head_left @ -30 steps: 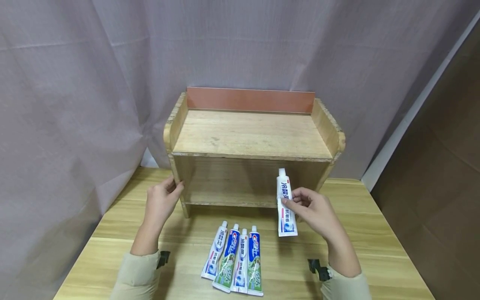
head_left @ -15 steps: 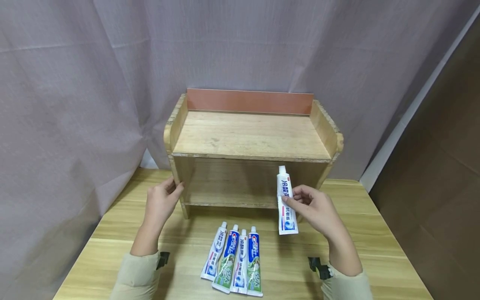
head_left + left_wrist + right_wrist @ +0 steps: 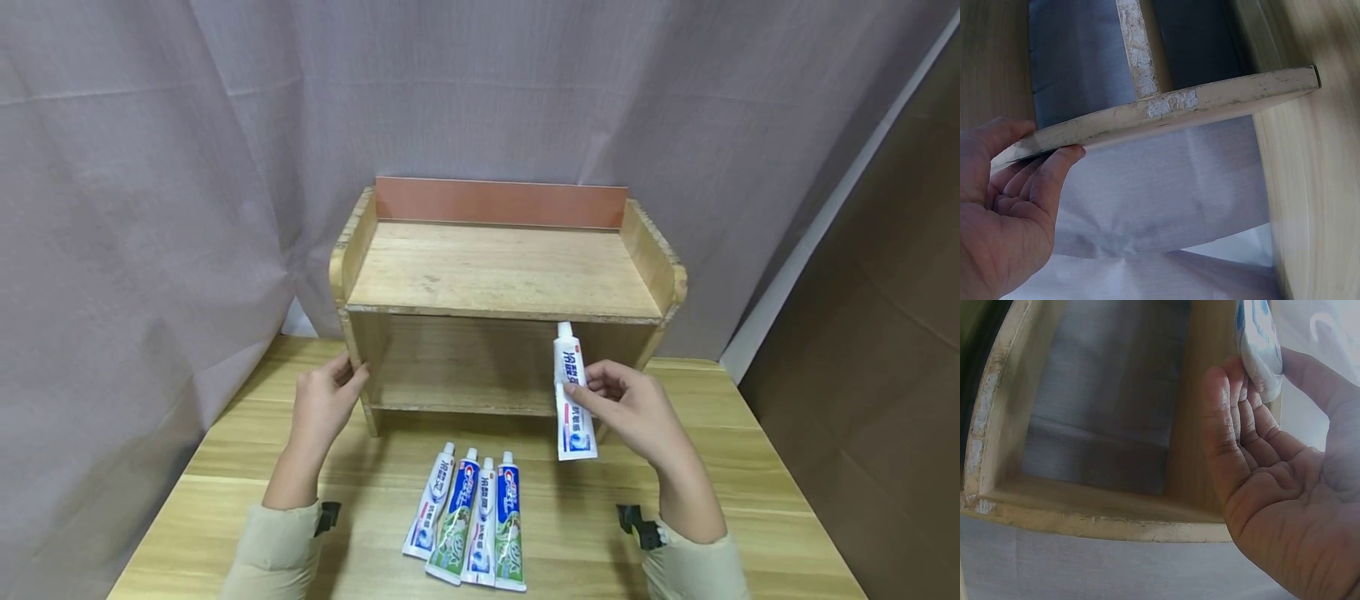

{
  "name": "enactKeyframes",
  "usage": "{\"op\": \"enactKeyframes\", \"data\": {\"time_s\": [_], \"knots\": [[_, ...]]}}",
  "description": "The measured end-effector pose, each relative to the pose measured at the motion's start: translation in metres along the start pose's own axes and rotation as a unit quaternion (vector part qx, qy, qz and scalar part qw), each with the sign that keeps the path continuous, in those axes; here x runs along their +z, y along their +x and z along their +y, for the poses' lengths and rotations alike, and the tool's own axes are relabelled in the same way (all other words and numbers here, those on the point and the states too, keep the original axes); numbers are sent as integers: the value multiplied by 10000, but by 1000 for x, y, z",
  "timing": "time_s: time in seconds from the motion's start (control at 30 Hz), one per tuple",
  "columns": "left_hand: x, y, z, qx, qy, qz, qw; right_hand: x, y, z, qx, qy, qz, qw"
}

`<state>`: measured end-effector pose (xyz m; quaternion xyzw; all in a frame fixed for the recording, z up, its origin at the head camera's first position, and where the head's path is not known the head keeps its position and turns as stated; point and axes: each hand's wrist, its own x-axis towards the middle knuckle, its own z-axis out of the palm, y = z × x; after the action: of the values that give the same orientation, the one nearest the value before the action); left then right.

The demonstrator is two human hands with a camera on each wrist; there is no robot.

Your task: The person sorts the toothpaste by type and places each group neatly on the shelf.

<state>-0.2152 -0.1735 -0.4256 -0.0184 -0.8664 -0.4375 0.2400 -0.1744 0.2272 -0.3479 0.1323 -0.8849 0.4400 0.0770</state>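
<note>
In the head view my right hand (image 3: 636,417) pinches a white toothpaste tube (image 3: 576,422) between thumb and fingers, cap upward. The tube hangs before the right part of the wooden shelf's (image 3: 498,271) lower opening. In the right wrist view the thumb and fingertips of the right hand (image 3: 1279,487) meet on the white tube (image 3: 1261,353), whose top runs out of frame. My left hand (image 3: 324,406) grips the front edge of the shelf's left side panel. The left wrist view shows the thumb and fingers of the left hand (image 3: 1016,206) on either face of that panel (image 3: 1210,99).
Several toothpaste tubes (image 3: 481,525), white and blue-green, lie side by side on the wooden table (image 3: 750,492) before the shelf. A grey curtain (image 3: 487,92) hangs behind. A brown panel (image 3: 877,275) stands at the right.
My right hand has raised the toothpaste tube slightly, bringing its cap up to the front edge of the top board. My left hand has kept its grip on the side panel.
</note>
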Motion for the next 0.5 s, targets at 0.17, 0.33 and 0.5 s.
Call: {"op": "enactKeyframes", "data": {"time_s": [0.17,0.33,0.5], "knots": [[0,1,0,33,-77,-51,10000,-1,0,-2,-56,-20,4,10000],[0,0,0,29,-107,-65,9999,-1,1,-3,-115,7,-74,9999],[0,0,0,-9,-126,-94,9999,-1,0,-6,-154,49,-78,9998]]}}
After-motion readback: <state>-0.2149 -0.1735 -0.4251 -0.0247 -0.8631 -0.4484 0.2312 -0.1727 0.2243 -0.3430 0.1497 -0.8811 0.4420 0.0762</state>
